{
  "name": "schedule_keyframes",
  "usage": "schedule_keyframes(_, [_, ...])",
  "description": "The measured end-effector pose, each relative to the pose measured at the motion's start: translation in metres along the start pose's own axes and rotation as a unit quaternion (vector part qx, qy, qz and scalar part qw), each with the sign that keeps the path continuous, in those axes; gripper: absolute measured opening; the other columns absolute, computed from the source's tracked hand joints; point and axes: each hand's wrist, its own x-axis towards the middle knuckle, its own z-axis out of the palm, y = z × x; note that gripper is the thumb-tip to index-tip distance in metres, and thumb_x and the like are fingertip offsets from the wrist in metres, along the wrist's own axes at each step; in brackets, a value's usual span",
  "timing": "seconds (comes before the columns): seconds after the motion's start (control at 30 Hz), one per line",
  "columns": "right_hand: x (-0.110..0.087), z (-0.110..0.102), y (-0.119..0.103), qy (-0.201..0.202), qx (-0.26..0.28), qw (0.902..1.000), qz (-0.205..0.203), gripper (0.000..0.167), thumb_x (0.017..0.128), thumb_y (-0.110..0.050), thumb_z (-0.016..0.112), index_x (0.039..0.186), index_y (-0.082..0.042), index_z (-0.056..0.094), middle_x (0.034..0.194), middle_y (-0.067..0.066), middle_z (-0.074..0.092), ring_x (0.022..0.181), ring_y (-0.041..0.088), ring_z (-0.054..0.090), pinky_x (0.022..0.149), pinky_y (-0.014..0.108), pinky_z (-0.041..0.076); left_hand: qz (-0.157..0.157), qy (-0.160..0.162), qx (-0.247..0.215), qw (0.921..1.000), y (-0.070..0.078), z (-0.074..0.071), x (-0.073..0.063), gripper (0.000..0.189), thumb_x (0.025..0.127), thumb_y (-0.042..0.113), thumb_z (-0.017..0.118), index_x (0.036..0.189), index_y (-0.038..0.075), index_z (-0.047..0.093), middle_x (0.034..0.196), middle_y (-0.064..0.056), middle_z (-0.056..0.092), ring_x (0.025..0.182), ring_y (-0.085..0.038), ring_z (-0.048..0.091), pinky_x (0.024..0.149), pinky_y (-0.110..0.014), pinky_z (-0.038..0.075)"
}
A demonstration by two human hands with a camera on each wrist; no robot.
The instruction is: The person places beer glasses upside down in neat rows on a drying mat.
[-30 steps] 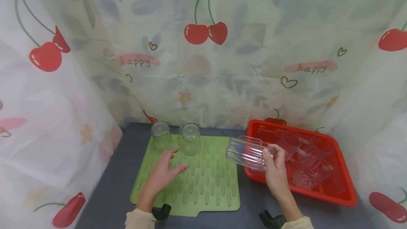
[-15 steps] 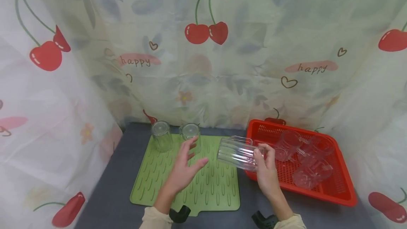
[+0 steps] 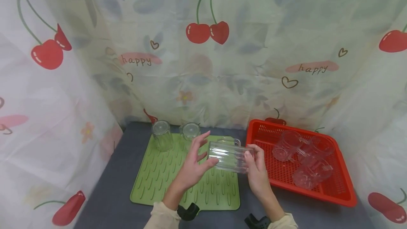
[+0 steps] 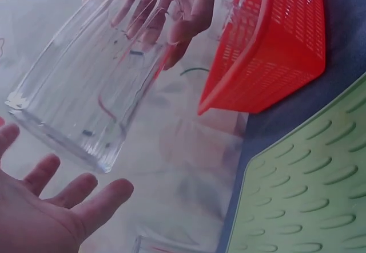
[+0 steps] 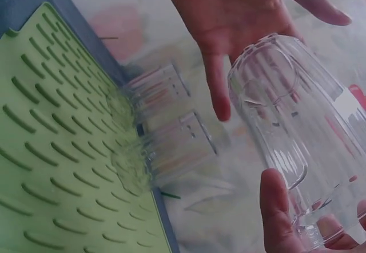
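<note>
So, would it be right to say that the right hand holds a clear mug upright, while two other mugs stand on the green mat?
Not quite: the head view shows the right hand holding the clear mug tipped onto its side, not upright. The two other mugs do stand on the green mat.

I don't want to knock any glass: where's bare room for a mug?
The green mat is bare across its front and at its back right, between the standing mugs and the red basket. So is the table left of the mat. Crowded: the mat's back left, the basket's right side and the air around the left hand, right hand and held mug.
</note>
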Motion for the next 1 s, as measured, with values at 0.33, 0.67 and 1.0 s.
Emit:
schedule_keyframes(0.33, [-0.001,0.011,0.0,-0.022,0.062,0.9978,0.001,0.041,0.113,-0.027,0.037,0.143,-0.002,0.028,0.13,0.005,0.052,0.107,0.009,0.069,0.079,0.027,0.061,0.043,-0.019,-0.004,0.9989,0.003,0.003,0.001,0.076,0.095,0.036,0.073,0.158,0.039,0.03,0.157,-0.013,0.033,0.141,-0.029,0.042,0.107,-0.058,0.046])
schedule_keyframes(0.67, [0.0,0.022,0.0,-0.04,0.098,0.9944,-0.006,0.037,0.113,-0.029,0.035,0.141,-0.005,0.027,0.137,0.006,0.041,0.107,0.008,0.066,0.078,0.023,0.059,0.055,-0.014,-0.008,0.9983,-0.001,0.001,0.002,0.078,0.095,0.031,0.073,0.16,0.03,0.03,0.16,-0.007,0.034,0.135,-0.032,0.048,0.106,-0.059,0.048])
schedule_keyframes(1.0, [0.001,0.023,-0.002,-0.044,0.091,0.9943,0.033,0.032,0.113,-0.033,0.034,0.139,-0.014,0.03,0.122,0.005,0.04,0.085,0.007,0.049,0.071,0.019,0.048,0.02,-0.028,0.01,0.9994,0.002,0.0,0.0,0.072,0.092,0.033,0.077,0.153,0.031,0.038,0.146,-0.008,0.041,0.124,-0.026,0.054,0.098,-0.04,0.053])
